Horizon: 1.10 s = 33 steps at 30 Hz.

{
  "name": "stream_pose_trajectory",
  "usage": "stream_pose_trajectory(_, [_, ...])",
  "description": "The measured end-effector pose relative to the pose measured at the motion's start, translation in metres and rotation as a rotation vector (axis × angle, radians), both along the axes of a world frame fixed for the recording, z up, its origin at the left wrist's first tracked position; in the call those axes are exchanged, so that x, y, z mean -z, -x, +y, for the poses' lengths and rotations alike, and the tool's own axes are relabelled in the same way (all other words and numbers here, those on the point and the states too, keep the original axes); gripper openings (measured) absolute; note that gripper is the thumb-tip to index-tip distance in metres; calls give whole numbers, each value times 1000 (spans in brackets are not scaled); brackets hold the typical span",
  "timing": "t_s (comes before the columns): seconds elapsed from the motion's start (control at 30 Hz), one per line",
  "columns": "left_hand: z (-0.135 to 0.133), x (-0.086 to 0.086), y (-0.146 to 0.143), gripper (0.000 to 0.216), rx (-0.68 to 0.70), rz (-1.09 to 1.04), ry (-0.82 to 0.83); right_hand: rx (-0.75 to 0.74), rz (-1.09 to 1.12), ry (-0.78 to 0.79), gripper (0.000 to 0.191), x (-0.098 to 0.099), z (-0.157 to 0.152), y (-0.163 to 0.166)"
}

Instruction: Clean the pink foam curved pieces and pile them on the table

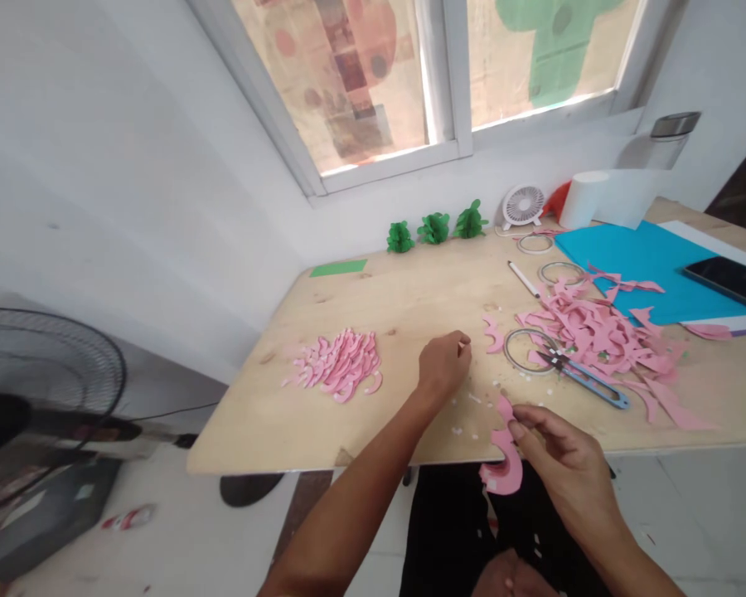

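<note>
My right hand (563,464) is closed in a pinch on a curved pink paper cutout (505,468), held over the table's front edge. My left hand (444,365) is closed over the tabletop, fingers curled; whatever is in it is hidden. Another wavy pink cutout (492,334) lies just right of the left hand. Blue-handled snips (588,379) rest with their tips over a silvery ring (510,365). Beyond them spreads a heap of pink paper scraps (597,327). To the left sits a pile of small pink crescents (345,361).
Three green paper shapes (433,228) stand along the wall beside a small white fan (523,205). Blue sheets (627,257), a phone (733,280) and a white pen (523,279) lie at the right. A green strip (339,268) is back left. A large black fan (43,373) stands left of the table.
</note>
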<state>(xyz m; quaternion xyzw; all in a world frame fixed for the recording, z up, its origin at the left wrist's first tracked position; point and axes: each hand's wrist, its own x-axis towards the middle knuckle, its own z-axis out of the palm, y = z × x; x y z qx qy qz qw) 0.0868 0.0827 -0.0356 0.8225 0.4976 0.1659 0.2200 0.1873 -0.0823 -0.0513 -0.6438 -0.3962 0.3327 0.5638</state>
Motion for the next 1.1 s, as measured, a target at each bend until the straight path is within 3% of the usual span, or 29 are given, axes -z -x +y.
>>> stream_pose_trajectory(0.1, [-25, 1, 35, 22, -34, 9, -6, -15, -4, 17, 23, 2, 0, -1])
stream_pose_trajectory(0.2, [-42, 1, 76, 24, -172, 40, -30, -24, -17, 28, 25, 2, 1, 1])
stream_pose_trajectory(0.3, [-45, 1, 114, 26, -353, 112, -58, -26, -11, 41, 27, 0, 3, 7])
stream_pose_trajectory(0.4, [-39, 3, 136, 26, -430, 182, -46, -43, 2, 52, 27, -1, 4, 13])
stream_pose_trajectory(0.63, [-25, 7, 139, 15, -383, 233, 13, -19, -17, 78, 27, 6, 0, 10])
stream_pose_trajectory(0.87, [-50, 0, 134, 8, -252, 182, 68, -7, 22, 73, 26, 4, -2, 14])
stream_pose_trajectory(1.1, [-37, -3, 129, 18, -386, 192, 62, -59, 62, 75, 23, 2, -2, 19])
